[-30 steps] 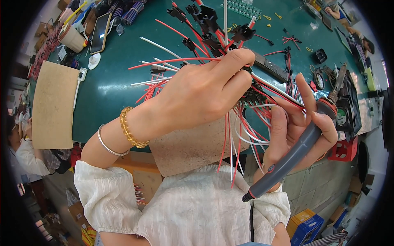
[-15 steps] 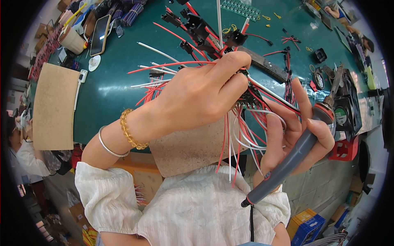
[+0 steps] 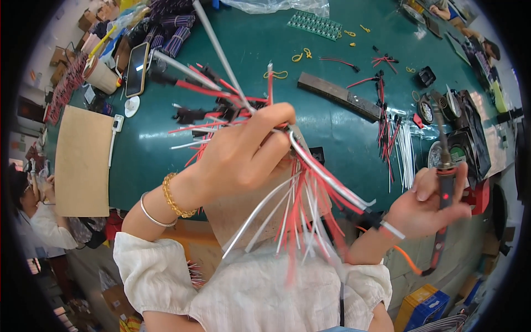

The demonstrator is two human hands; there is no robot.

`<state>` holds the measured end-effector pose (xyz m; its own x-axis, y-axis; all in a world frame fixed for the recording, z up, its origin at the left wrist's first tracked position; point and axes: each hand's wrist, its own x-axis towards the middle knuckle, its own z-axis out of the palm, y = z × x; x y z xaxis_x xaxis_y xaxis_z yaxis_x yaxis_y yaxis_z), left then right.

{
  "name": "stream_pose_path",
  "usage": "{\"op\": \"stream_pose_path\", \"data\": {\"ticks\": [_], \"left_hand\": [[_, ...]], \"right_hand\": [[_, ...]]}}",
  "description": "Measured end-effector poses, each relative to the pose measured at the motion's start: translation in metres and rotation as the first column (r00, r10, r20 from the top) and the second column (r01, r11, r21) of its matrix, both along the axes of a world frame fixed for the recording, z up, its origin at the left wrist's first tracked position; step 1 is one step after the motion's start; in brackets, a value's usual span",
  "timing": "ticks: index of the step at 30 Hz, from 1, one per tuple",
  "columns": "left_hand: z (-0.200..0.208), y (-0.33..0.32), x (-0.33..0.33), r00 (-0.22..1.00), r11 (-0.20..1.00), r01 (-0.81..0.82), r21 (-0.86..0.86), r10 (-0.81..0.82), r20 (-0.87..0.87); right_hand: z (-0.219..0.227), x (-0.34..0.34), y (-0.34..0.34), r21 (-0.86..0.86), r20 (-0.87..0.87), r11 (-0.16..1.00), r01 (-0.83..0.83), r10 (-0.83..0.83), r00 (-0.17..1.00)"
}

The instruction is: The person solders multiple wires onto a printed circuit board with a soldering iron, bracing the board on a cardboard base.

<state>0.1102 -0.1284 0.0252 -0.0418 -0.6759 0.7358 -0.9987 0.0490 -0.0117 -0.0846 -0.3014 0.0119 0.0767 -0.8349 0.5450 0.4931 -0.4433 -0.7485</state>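
Observation:
My left hand (image 3: 249, 146) is closed round a bundle of red and white wires (image 3: 316, 177) above the table's middle. Black plug connectors (image 3: 191, 114) on the wires point off to the left, and loose wire ends fan downward, blurred by motion. Whatever is pinched under my fingers is hidden. On the right, my right hand (image 3: 420, 207) grips a soldering iron (image 3: 440, 243) with a grey handle, a small red light and an orange cord. Its metal end points upward, beside the black fan-like part, apart from the bundle.
A dark metal bar (image 3: 337, 97) lies on the green table (image 3: 238, 61). Right of it are more red and white wires (image 3: 406, 157). A green circuit-board panel (image 3: 315, 25) lies at the back. On the left are a phone (image 3: 136, 69) and a brown board (image 3: 83, 163). Another person sits far left.
My left hand has moved left and slightly down with the wire bundle, which has swung round. My right hand has moved away to the right with the soldering iron, now held more upright.

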Motion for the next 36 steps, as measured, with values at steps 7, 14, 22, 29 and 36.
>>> {"op": "stream_pose_path", "data": {"ticks": [7,14,22,29,36], "left_hand": [[0.004,0.012,-0.006,1.000,0.999,0.018,0.034,-0.019,0.019],[0.009,0.024,-0.009,0.999,0.987,0.049,0.151,-0.046,-0.024],[0.002,0.028,-0.005,0.987,0.961,0.152,0.229,-0.133,-0.093],[-0.003,0.020,-0.002,0.987,0.970,0.154,0.189,-0.140,-0.082],[0.021,-0.002,-0.010,1.000,0.995,-0.005,0.096,0.007,-0.016]], "right_hand": [[-0.011,0.017,0.006,0.358,0.165,0.813,-0.459,0.429,0.888],[-0.008,0.037,0.022,0.490,0.002,0.674,-0.553,0.633,0.774],[-0.014,0.038,0.022,0.464,-0.038,0.659,-0.592,0.682,0.730],[-0.013,0.025,0.012,0.513,0.141,0.537,-0.670,0.717,0.682],[-0.024,0.041,0.018,0.146,-0.043,0.852,-0.503,0.513,0.857]]}}
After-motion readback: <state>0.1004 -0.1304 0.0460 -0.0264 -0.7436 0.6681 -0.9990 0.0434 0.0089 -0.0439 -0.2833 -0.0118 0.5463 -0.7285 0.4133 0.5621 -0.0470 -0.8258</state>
